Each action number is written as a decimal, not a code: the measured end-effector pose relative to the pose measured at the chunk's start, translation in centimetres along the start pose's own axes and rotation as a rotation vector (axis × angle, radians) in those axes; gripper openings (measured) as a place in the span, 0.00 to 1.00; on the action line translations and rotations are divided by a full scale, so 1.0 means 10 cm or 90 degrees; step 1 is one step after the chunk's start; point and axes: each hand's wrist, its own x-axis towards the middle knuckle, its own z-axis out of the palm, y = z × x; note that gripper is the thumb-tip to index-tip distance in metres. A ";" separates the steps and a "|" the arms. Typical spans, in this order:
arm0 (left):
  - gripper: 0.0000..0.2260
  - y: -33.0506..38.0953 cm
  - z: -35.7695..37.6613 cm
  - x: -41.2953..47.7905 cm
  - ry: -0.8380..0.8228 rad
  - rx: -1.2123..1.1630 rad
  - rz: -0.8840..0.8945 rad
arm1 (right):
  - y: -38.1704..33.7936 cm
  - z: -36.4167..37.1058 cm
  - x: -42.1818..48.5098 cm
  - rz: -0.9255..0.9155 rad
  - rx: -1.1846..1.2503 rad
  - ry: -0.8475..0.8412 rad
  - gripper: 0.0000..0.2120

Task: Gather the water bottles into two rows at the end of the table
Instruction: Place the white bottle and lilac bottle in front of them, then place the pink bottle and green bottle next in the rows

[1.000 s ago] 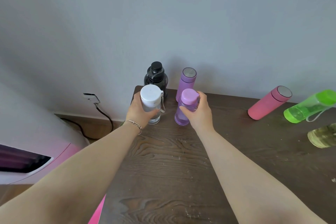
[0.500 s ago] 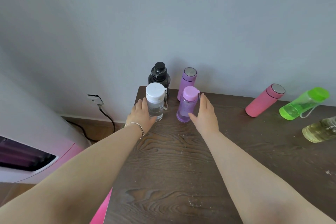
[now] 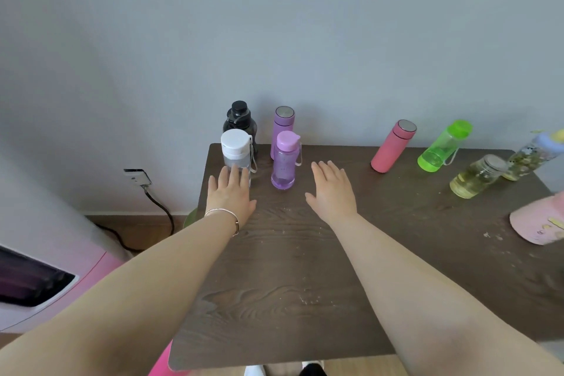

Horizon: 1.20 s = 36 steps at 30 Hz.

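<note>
At the table's far left end stand a black bottle [image 3: 239, 120] and a purple flask [image 3: 282, 125] against the wall. In front of them are a clear bottle with a white cap [image 3: 235, 149] and a clear purple bottle [image 3: 284, 162]. My left hand [image 3: 232, 195] is open, just in front of the white-capped bottle and hiding its base. My right hand [image 3: 332, 191] is open and empty, to the right of the purple bottle. Farther right stand a pink flask [image 3: 392, 146], a green bottle [image 3: 442, 146], a jar of yellowish liquid [image 3: 476, 175], a patterned bottle [image 3: 534, 156] and a pale pink bottle [image 3: 540, 221].
The dark wooden table [image 3: 290, 268] stands against a grey wall. A wall socket with a black cable [image 3: 137, 177] is on the left. A pink and white appliance [image 3: 45, 278] stands at the lower left, beside the table's left edge.
Both hands let go of the white-capped and purple bottles and drew back with fingers spread. The view shifted, bringing more bottles on the right into sight.
</note>
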 end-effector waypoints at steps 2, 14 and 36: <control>0.37 0.11 -0.04 -0.04 0.014 -0.008 -0.002 | 0.10 -0.08 -0.12 0.006 -0.006 0.006 0.36; 0.37 1.15 -0.38 -0.25 0.044 0.006 -0.009 | 1.19 -0.50 -0.80 0.077 0.022 0.056 0.35; 0.35 3.81 -1.12 -0.10 0.102 0.002 -0.008 | 3.65 -1.11 -1.27 0.074 0.156 0.124 0.37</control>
